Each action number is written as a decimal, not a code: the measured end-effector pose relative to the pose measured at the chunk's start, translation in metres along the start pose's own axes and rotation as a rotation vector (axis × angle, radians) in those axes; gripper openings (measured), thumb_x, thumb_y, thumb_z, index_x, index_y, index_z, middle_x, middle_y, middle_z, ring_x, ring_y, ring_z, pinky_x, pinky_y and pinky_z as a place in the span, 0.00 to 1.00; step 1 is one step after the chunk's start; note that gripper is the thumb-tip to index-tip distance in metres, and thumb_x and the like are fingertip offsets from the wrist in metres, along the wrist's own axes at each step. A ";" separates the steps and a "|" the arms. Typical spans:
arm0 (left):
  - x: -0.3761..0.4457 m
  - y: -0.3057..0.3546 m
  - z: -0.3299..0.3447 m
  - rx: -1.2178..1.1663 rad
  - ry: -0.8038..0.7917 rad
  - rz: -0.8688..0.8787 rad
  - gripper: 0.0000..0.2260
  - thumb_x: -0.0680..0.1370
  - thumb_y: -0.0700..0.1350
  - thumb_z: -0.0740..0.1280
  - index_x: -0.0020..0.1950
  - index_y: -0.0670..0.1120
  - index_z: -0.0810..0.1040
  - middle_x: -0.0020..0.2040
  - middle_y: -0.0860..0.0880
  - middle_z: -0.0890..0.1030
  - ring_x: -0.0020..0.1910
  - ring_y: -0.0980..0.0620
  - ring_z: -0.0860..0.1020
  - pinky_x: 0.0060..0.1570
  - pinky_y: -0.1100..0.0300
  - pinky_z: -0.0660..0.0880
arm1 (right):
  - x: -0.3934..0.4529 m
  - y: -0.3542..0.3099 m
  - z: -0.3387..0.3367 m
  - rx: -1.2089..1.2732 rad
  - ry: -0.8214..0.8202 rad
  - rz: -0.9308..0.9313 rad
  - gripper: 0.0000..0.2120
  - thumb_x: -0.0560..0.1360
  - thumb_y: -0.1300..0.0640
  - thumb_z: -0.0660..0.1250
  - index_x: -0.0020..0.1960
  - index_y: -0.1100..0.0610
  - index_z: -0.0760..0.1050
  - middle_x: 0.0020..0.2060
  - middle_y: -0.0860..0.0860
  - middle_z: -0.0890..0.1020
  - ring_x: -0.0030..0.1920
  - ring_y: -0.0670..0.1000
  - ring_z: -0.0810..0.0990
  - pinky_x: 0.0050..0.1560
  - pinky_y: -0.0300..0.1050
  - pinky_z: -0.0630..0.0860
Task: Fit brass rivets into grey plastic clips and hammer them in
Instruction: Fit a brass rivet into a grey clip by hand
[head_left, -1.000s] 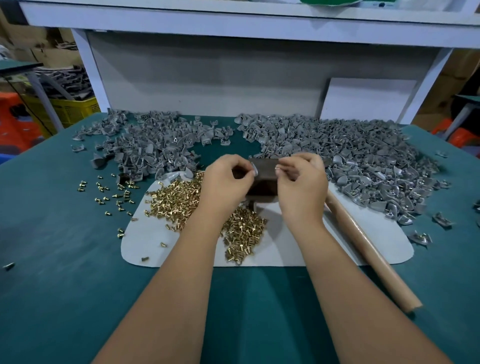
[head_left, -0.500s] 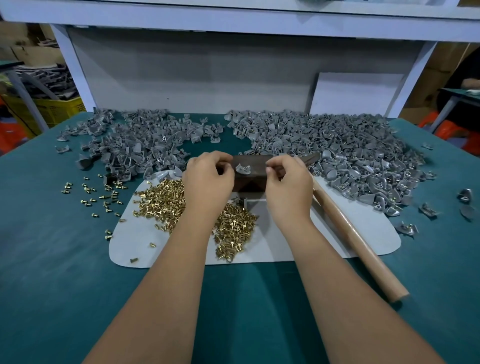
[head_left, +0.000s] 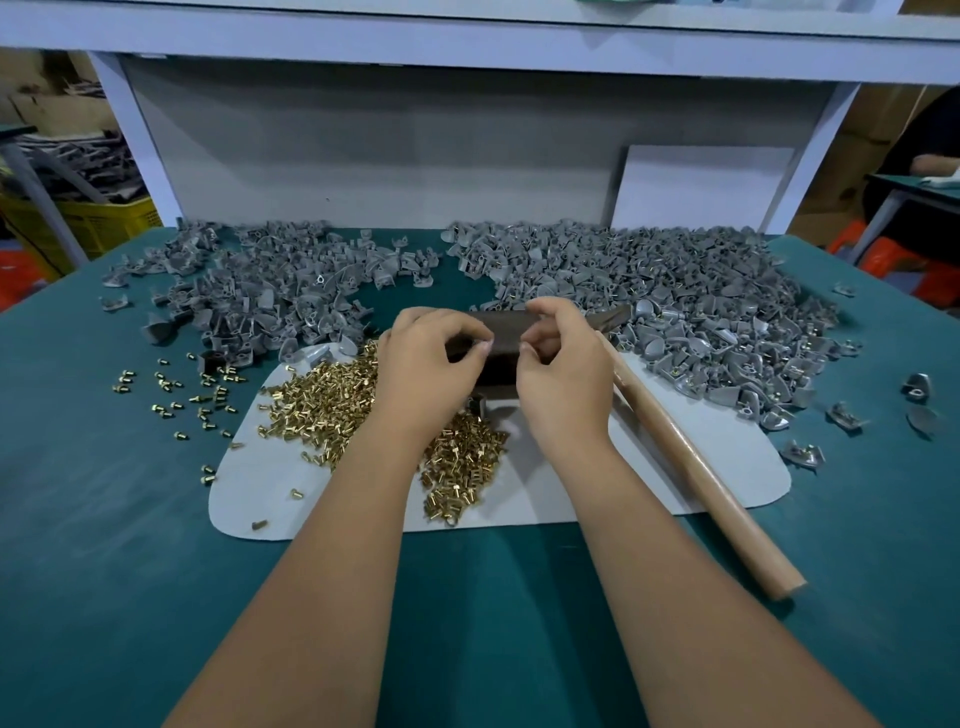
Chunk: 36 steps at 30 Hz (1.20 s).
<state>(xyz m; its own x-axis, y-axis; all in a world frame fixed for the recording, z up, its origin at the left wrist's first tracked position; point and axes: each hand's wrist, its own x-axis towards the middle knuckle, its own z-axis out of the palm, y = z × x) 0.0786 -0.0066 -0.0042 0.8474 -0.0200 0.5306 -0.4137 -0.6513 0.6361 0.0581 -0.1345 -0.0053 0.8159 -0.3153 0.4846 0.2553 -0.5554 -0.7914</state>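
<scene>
A teal table (head_left: 130, 571) sat under a white shelf frame (head_left: 467, 47), with a yellow crate (head_left: 98, 223) at 10 o'clock. On it lay a white mat (head_left: 571, 499) with brass rivets (head_left: 332, 400), flanked by 2 heaps of grey clips (head_left: 701, 306) at 11 and 1 o'clock, and a hammer (head_left: 696, 473). Both hands, left hand (head_left: 426, 374) and right hand (head_left: 566, 374), curled over a dark block (head_left: 501, 338); whether either pinched anything, I cannot tell. Since 0.5 s earlier, the clip lying on the block had gone from sight.
</scene>
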 end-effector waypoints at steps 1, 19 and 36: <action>0.000 0.000 -0.001 -0.059 -0.020 -0.020 0.08 0.76 0.41 0.69 0.50 0.52 0.84 0.51 0.56 0.81 0.59 0.52 0.74 0.64 0.49 0.70 | 0.001 0.000 -0.001 0.006 0.004 -0.003 0.22 0.71 0.68 0.65 0.57 0.45 0.74 0.39 0.41 0.77 0.47 0.48 0.76 0.46 0.49 0.77; 0.002 -0.007 0.002 0.056 -0.018 -0.048 0.05 0.77 0.47 0.69 0.50 0.53 0.84 0.54 0.57 0.81 0.65 0.50 0.66 0.66 0.47 0.60 | 0.008 -0.004 0.008 0.023 -0.126 -0.119 0.29 0.72 0.68 0.66 0.64 0.41 0.68 0.40 0.42 0.78 0.47 0.47 0.77 0.51 0.53 0.76; 0.005 -0.012 0.007 0.015 0.012 -0.042 0.04 0.76 0.48 0.70 0.50 0.53 0.84 0.55 0.56 0.82 0.63 0.48 0.68 0.66 0.46 0.61 | 0.015 -0.008 0.016 -0.160 -0.164 -0.119 0.31 0.73 0.66 0.64 0.71 0.47 0.61 0.45 0.43 0.80 0.53 0.51 0.75 0.55 0.55 0.74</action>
<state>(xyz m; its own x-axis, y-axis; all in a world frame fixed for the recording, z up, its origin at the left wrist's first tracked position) 0.0901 -0.0047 -0.0131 0.8600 0.0167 0.5099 -0.3726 -0.6624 0.6500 0.0771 -0.1227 0.0023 0.8616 -0.1191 0.4934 0.2795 -0.7001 -0.6570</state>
